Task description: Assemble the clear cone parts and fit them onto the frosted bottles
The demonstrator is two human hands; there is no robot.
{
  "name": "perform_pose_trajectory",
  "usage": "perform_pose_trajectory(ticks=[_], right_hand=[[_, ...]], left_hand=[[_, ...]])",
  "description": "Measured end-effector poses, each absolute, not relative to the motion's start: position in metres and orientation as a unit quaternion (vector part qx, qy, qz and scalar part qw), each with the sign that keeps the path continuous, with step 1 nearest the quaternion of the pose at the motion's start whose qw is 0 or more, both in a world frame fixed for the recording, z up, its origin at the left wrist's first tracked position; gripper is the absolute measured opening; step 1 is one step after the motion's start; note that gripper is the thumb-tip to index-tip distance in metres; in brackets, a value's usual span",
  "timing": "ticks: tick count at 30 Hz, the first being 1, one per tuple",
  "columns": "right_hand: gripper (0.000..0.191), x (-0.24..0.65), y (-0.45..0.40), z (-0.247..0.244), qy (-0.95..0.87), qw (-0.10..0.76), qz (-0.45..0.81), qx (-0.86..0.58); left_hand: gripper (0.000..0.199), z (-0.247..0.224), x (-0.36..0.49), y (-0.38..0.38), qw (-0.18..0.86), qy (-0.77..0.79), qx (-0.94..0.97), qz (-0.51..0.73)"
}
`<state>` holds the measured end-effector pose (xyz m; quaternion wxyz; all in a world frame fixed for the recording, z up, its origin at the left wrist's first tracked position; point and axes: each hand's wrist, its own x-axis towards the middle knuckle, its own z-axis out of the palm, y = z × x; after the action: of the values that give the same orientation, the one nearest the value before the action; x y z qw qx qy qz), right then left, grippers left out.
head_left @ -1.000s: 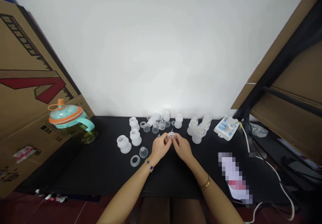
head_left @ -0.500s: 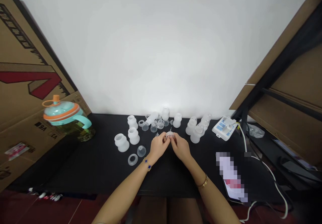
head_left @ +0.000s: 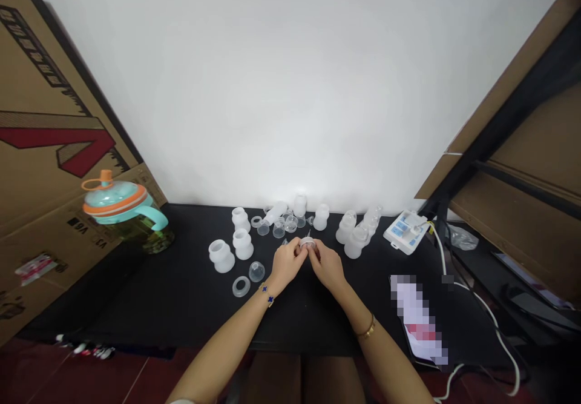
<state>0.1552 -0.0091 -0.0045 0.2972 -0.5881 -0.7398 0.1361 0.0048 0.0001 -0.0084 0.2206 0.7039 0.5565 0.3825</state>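
My left hand (head_left: 287,262) and my right hand (head_left: 328,264) meet over the middle of the black table. Both are closed on a small white bottle collar ring (head_left: 307,241), gripped from either side. A thin clear tip, like a bottle teat, pokes up out of the ring; its details are too small to make out. To the left of my left hand lie a clear dome cap (head_left: 256,271) and a loose translucent ring (head_left: 241,286). White open bottles (head_left: 222,256) stand farther left. Behind my hands is a cluster of clear caps (head_left: 278,228) and rings.
Several bottles with teats fitted (head_left: 356,241) stand to the right. Beyond them are a white plastic case (head_left: 405,232) and a white cable (head_left: 439,251). A phone (head_left: 418,322) lies near the front right. A teal-lidded jug (head_left: 124,213) stands left beside a cardboard box (head_left: 40,210).
My hands keep almost the same pose around the collar ring. The whole view has shifted slightly; nothing on the table has visibly been moved.
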Motion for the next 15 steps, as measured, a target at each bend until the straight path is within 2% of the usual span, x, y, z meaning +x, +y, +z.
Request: perform_pose_trajectory(ticks=[15], right_hand=[[0.029, 0.1561, -0.0093, -0.0031, -0.727, 0.322, 0.143, -0.590]], left_hand=[[0.028, -0.0067, 0.0055, -0.0017, 0.240, 0.551, 0.706, 0.375]])
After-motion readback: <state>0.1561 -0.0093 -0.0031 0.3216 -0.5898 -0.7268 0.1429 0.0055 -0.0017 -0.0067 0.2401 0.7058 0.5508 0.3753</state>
